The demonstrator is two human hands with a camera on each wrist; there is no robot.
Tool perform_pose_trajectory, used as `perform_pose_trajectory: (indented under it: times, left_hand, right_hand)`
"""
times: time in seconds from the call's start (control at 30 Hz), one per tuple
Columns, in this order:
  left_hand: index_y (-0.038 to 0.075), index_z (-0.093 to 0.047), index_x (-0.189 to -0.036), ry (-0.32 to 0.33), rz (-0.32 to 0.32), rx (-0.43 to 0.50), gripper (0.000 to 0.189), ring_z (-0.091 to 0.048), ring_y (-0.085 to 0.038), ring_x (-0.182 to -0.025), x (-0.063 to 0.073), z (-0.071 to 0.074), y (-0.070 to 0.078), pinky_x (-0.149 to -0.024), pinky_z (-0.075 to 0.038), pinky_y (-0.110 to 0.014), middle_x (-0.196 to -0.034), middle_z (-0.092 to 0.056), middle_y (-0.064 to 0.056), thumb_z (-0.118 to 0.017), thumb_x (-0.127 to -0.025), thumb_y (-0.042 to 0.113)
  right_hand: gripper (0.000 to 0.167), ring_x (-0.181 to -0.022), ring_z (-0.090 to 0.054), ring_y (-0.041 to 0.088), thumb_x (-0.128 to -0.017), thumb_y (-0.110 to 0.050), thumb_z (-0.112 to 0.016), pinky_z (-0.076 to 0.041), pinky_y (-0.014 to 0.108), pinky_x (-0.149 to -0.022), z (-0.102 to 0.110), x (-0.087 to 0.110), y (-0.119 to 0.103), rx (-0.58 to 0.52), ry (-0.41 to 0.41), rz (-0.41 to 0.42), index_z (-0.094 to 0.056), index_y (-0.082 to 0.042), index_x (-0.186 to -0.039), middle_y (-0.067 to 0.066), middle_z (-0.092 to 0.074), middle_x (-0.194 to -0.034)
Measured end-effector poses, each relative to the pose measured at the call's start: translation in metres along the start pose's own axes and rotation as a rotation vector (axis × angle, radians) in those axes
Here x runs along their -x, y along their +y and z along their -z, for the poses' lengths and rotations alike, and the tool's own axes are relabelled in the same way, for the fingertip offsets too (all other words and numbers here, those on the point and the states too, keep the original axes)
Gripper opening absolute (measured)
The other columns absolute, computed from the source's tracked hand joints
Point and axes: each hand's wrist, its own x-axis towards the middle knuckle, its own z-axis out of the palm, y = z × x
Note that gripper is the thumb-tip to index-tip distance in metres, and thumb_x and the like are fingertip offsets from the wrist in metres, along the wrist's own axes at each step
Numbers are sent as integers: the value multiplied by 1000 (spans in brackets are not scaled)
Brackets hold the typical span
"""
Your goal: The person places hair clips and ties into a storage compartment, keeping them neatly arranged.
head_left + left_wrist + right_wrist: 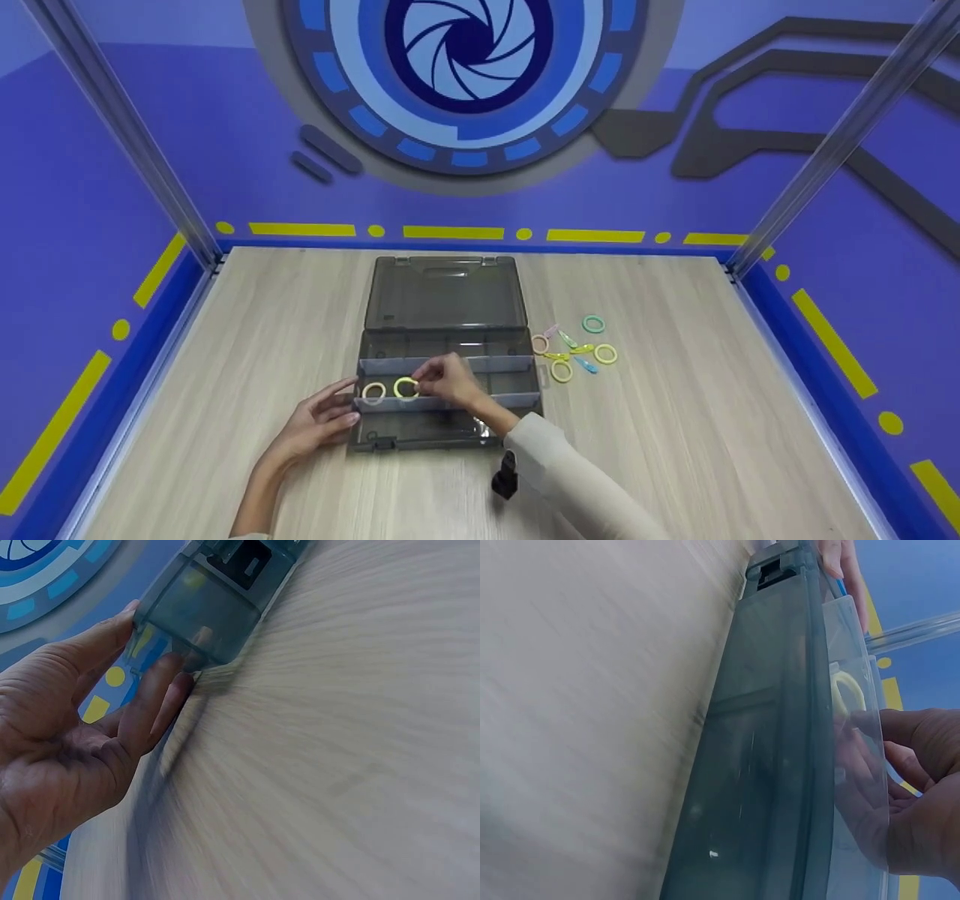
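A dark see-through divider box (442, 436) lies with its lid (448, 294) folded back. My right hand (450, 381) reaches into the middle row and pinches a yellow hair ring (406, 388) between thumb and fingers; the right wrist view shows this yellow ring (847, 694) behind the clear divider. Beside it, at the row's left end, a pale yellow ring (373, 393) leans in the compartment. My left hand (313, 421) rests against the box's left side with fingers loosely extended. In the left wrist view its fingertips touch the box's corner (199, 615).
Right of the box lie several loose hair rings, among them a green ring (593, 324) and a yellow ring (605, 354), with small hair clips such as a blue clip (586, 365). A black object (505, 480) is by my right sleeve. Blue walls enclose the wooden table (675, 450).
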Motion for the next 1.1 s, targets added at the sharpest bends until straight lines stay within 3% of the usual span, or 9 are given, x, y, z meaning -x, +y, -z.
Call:
perform_pose_trajectory:
  times: [0.4, 0.63, 0.77, 0.87, 1.1]
  left_hand:
    - [8, -35, -159, 14, 5, -15, 75, -62, -14, -117, 1, 2, -1, -95, -59, -39, -149, -45, -29, -74, -95, 19]
    - [7, -31, -160, -10, -7, -5, 76, -61, -15, -118, 1, 1, 2, -95, -59, -35, -150, -43, -30, -72, -96, 18]
    - [7, -31, -160, -7, -16, 1, 76, -60, -16, -119, 1, 1, 3, -94, -58, -31, -150, -43, -30, -72, -96, 18]
    - [7, -31, -160, -12, -17, -2, 76, -60, -15, -119, 1, 0, 2, -94, -58, -31, -150, -43, -30, -72, -97, 18]
    - [6, -32, -159, -7, -21, -5, 75, -61, -15, -116, 1, 0, 1, -94, -59, -37, -147, -46, -30, -72, -96, 16]
  right_hand:
    - [9, -61, -55, -3, -78, 6, -76, -47, 11, -60, -18, -9, -8, 125, 29, -14, -78, 4, -86, 16, -78, -81]
    - [11, -65, -69, 10, -77, 6, -73, -54, 20, -74, -21, -9, -6, 247, 11, 25, -79, 2, -85, 13, -78, -78]
    - [12, -68, -70, 11, -78, 6, -73, -53, 17, -74, -18, -9, -4, 225, 1, 22, -79, 3, -87, 13, -79, -81]
    - [10, -69, -68, 8, -80, 6, -76, -53, 14, -66, -17, -8, -3, 170, -7, 16, -79, 4, -89, 15, -78, -83]
    - [11, -74, -68, 7, -84, 2, -77, -51, 12, -66, -17, -3, -4, 49, 7, 65, -78, 4, -95, 16, -79, -90]
